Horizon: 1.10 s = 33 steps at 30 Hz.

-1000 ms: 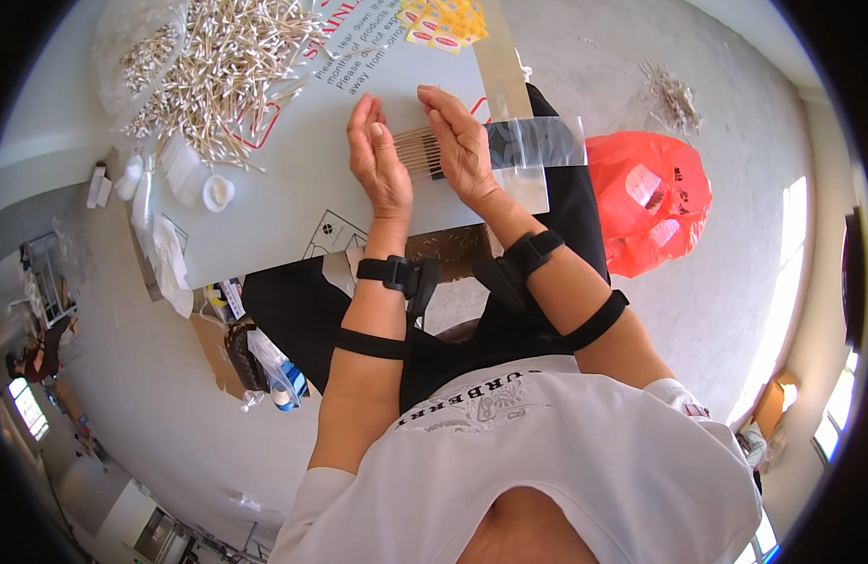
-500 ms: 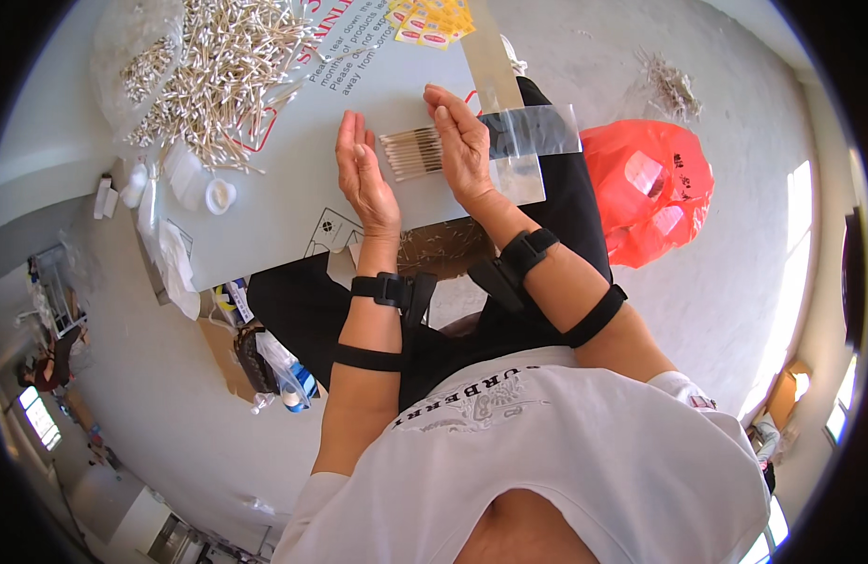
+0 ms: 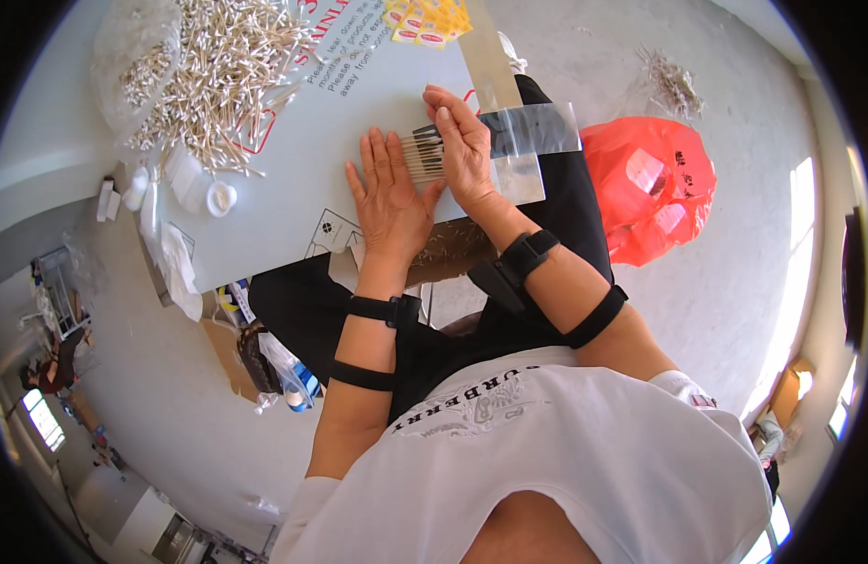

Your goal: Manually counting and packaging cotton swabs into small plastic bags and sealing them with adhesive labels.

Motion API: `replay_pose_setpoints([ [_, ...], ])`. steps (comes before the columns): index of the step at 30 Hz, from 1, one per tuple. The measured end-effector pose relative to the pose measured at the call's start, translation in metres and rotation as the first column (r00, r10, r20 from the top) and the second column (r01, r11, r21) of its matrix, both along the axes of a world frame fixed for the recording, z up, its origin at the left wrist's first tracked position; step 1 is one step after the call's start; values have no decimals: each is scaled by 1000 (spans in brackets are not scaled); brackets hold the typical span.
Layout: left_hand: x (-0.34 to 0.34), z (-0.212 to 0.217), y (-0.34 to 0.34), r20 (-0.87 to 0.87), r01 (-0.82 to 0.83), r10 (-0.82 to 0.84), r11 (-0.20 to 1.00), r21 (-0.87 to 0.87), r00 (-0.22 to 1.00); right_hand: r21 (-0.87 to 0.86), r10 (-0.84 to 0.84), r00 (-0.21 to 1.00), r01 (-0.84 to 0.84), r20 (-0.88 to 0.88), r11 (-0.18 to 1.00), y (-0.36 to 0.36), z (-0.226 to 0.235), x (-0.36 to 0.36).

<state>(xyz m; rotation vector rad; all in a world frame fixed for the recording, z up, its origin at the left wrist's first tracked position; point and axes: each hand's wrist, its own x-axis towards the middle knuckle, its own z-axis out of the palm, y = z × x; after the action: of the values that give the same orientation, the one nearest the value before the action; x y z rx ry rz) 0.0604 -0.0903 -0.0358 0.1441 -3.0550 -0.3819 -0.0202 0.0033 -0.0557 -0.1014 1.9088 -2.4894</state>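
Note:
A flat row of cotton swabs (image 3: 421,158) lies side by side on the grey table sheet (image 3: 274,211), between my two hands. My left hand (image 3: 389,197) lies palm down with its fingers stretched out and spread, its fingertips against the left ends of the row. On the other side, my right hand (image 3: 465,150) stands on its edge, fingers extended and slightly curved, beside the right ends of the swabs. A clear plastic bag (image 3: 537,129) extends from behind my right hand past the table's right edge; its inner end is hidden by that hand.
A big heap of loose swabs (image 3: 222,80) spills from a clear bag at the upper left. Below it sits a small round white container (image 3: 220,198). Yellow printed packets (image 3: 429,21) lie at the far edge. A red plastic bag (image 3: 648,193) rests on the right, beyond my leg.
My left hand has turned from standing on its edge to lying palm down, and moved right to the swabs, covering their left ends. My right hand has stayed in place.

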Motion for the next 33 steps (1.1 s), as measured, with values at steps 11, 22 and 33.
replay_pose_setpoints([
  [11, -20, -4, -5, -275, 66, 299, 558, 827, 914, 44, -28, 999, 29, -30, 999, 10, 1, 17],
  [22, -16, -3, -6, -157, 97, -71, 982, 163, 985, 373, -36, 992, 78, -117, 924, 27, 6, -7],
  [33, -5, -5, -2, -87, 109, -106, 993, 34, 991, 804, 418, 899, -151, -130, 575, 37, 18, -25],
])
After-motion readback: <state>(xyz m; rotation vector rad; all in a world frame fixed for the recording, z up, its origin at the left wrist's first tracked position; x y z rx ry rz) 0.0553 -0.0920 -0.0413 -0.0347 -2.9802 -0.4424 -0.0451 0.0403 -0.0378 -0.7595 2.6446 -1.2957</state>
